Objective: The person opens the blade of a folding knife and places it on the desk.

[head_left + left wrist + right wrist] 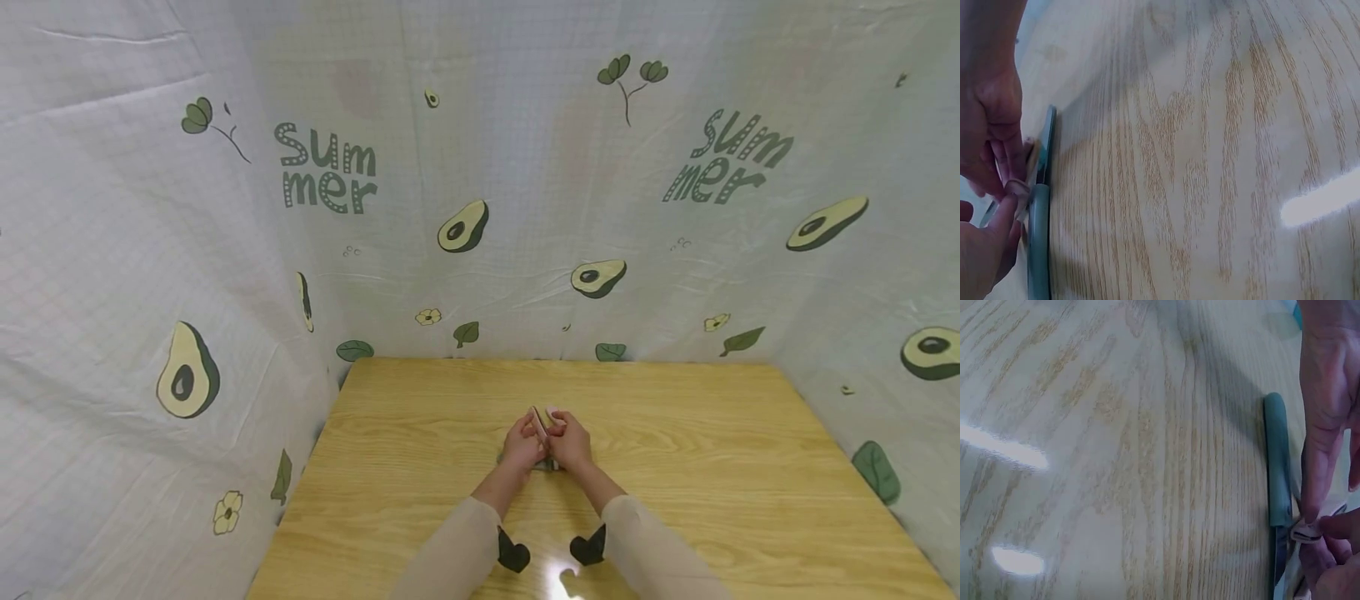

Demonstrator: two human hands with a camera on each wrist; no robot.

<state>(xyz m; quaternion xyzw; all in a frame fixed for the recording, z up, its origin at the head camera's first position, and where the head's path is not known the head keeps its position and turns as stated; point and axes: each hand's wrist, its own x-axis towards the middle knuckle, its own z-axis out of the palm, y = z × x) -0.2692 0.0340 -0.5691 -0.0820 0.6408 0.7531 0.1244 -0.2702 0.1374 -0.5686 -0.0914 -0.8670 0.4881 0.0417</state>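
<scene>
My left hand point(522, 446) and right hand point(572, 442) meet over the table, fingertips nearly together. Between them they pinch a pale folded strip point(1305, 532) with dark lines along its layers. Its ends stick up past the fingers in the head view; what it belongs to is hidden. In the right wrist view, my left index finger presses on the fold while the right thumb and fingers hold it. On my side of the hands lies a knife point(1277, 459), its teal handle to the left and its blade to the right, touched by neither hand as far as I can see.
The hands are over a wood-grain table point(420, 417). White cloth point(525, 167) printed with avocados, leaves and "summer" hangs behind the table and along both sides. A small part of a teal thing point(1298, 315) shows at the top of the right wrist view.
</scene>
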